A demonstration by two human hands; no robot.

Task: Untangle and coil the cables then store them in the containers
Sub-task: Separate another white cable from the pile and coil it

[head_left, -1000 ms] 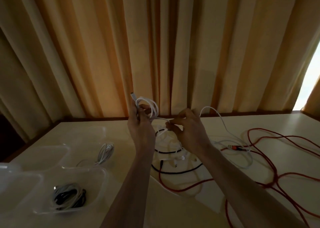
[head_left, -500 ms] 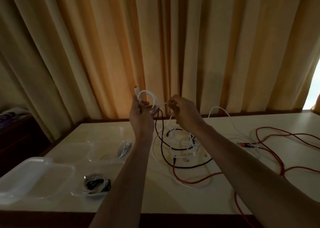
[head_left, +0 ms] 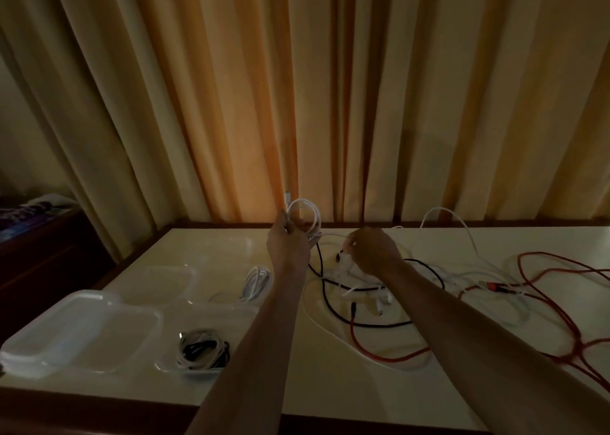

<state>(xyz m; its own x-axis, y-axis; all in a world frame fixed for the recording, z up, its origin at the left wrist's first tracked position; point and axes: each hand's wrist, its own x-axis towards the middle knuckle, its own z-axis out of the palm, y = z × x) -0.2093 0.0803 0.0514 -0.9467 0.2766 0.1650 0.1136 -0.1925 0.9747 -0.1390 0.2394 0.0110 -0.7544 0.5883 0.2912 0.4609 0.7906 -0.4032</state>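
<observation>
My left hand (head_left: 288,244) holds up a small coil of white cable (head_left: 307,215), its plug end sticking upward. My right hand (head_left: 373,252) is lower, just to the right, pinching the same white cable where it runs down into the tangle. A black cable (head_left: 333,306) and a long red cable (head_left: 558,309) lie mixed with white ones on the table. Clear plastic containers sit at the left: the near one (head_left: 165,362) holds a coiled black and white bundle (head_left: 202,349), and the far one (head_left: 227,297) holds a coiled white cable (head_left: 255,283).
An empty clear container (head_left: 168,283) and a white lid or tray (head_left: 79,332) lie at the left on the cream table (head_left: 297,395). Orange curtains (head_left: 297,104) hang behind the table. Dark furniture (head_left: 39,253) stands at the far left.
The view has tilted upward and pulled back. My right hand has dropped from beside the coil down toward the tangle; my left hand still holds the coil up.
</observation>
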